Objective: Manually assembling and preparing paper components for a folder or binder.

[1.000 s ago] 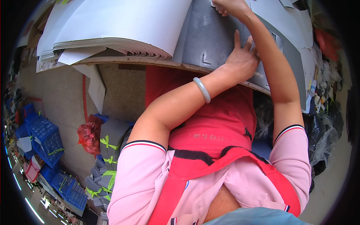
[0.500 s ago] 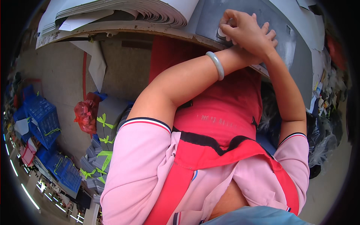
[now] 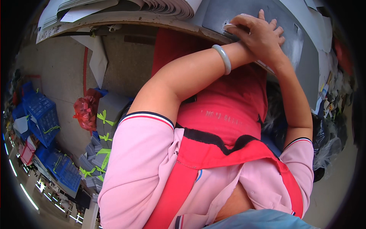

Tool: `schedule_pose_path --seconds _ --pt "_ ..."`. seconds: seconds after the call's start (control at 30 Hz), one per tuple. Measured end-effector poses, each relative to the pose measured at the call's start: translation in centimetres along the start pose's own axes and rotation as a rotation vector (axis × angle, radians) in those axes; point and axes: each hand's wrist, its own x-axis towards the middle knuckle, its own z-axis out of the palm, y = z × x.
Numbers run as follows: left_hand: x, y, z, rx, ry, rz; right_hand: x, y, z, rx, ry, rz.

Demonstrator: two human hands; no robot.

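Note:
My left hand lies palm down on a dark grey sheet with whitish smears. Its spread fingers show past my other hand, and its palm is mostly hidden. A pale bangle circles my left forearm. My right hand crosses over the left one. Its thumb and forefinger pinch a small whitish piece against the sheet, near the sheet's left side. The kind of the piece is too small to tell.
A thick stack of pale sheets lies at the table's far left, above its worn edge. On the floor at left are blue crates, a red plastic bag and grey bundles with green ties. Clear plastic bags lie at right.
My right hand has shifted slightly, its forefinger now stretched over the whitish piece, which has moved a little away from me. My left hand stays flat on the sheet. The view has tilted slightly.

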Motion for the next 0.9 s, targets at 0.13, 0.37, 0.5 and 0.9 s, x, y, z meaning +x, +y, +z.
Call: schedule_pose_path --seconds 0.13,0.37,0.5,0.9 --pt "0.3 0.4 -0.3 -0.001 -0.066 -0.022 0.4 -0.6 0.3 -0.171 -0.02 -0.015" --pt "0.1 -0.5 2.7 -0.29 0.303 -0.103 0.1 0.8 -3.1 -0.046 -0.029 0.112" --pt "0.9 0.4 0.5 -0.219 0.117 -0.017 -6.7 11.0 -7.8 0.278 0.462 0.369" --pt "0.3 -0.3 -0.3 -0.209 0.161 -0.025 -14.3 22.5 -10.2 0.709 0.634 0.821"
